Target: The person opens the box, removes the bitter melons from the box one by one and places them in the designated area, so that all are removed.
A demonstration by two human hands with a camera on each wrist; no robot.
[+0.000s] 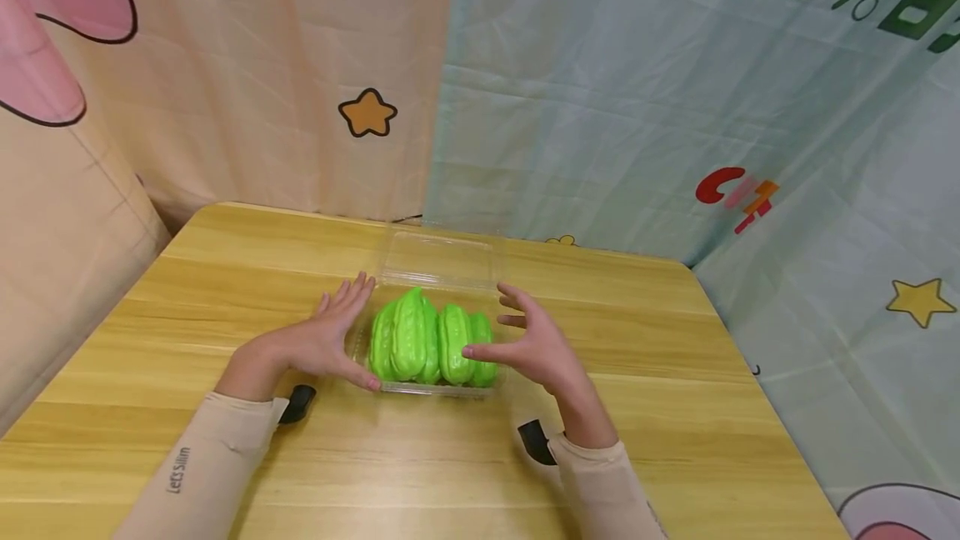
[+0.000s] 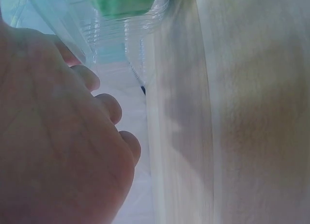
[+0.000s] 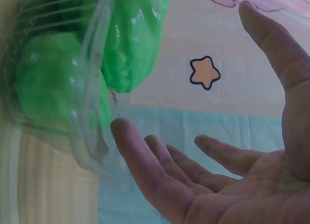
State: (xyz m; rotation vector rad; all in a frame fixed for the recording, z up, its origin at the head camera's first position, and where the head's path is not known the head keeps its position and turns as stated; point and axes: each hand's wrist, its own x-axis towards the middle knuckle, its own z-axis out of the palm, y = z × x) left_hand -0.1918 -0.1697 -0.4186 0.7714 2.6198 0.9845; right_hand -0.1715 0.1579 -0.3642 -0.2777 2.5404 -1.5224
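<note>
A clear plastic clamshell box point(image 1: 438, 391) sits on the table, its lid point(image 1: 441, 258) folded back behind it. Several bright green, glossy, bumpy elongated pieces point(image 1: 409, 336), shaped like bitter melons, stand side by side inside and rise above the rim. My left hand point(image 1: 322, 347) is at the box's left side, thumb by the front left corner and fingers spread along the wall. Over the right side is my right hand point(image 1: 542, 344), fingers spread and thumb reaching across the green pieces in the head view. In the right wrist view that palm holds nothing.
The wooden table point(image 1: 645, 407) extends around the box on all sides. Printed cloth curtains point(image 1: 570, 107) hang behind and beside it. A black strap end point(image 1: 298, 403) sticks out at the left cuff, and another black piece point(image 1: 537, 442) at the right cuff.
</note>
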